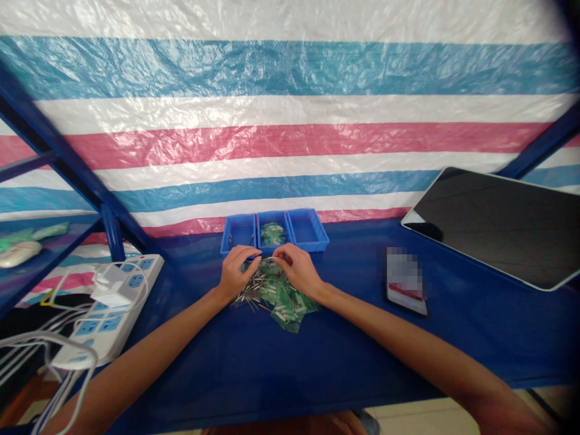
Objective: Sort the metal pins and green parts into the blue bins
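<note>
Over a small heap on the blue table, my left hand (pixel 238 273) and my right hand (pixel 299 270) face each other, fingertips close together. Both are closed in a pinch on a thin, light-coloured rod (pixel 267 258) that spans the gap between them; its exact kind is too small to make out. Below my left hand lie loose thin metal rods (pixel 252 291) in a tangle. Small green plastic packets (pixel 286 302) with whitish pieces inside lie beneath and beside my right hand.
Behind my hands stand three joined blue bins (pixel 308 231); the middle one holds green packets (pixel 272 233). A phone (pixel 405 284) and a dark-screened panel (pixel 493 226) lie right. At left are a power strip (pixel 122 314), white cables (pixel 49 341) and a blue frame (pixel 77 163).
</note>
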The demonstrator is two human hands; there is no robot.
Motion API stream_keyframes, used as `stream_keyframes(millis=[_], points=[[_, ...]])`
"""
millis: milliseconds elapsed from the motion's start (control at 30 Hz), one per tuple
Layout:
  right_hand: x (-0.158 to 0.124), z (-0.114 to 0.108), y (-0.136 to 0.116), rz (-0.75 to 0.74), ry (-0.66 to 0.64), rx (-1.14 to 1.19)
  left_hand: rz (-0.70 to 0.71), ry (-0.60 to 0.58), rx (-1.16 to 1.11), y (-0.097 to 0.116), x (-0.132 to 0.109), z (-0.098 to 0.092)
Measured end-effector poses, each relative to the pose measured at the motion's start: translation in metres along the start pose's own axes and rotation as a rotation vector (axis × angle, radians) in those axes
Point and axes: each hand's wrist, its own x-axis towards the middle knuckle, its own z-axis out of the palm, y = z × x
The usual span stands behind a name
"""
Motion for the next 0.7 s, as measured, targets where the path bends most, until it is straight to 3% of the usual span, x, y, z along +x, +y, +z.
stream_keyframes(millis=[333,700], points=[[-0.011,0.006,-0.007,0.041,0.108,0.085,0.109,-0.096,-0.010,-0.001,0.002,0.000],[-0.013,0.008,-0.002,0.015,0.125,0.093,0.073,-0.031,-0.027,0.001,0.000,0.000]])
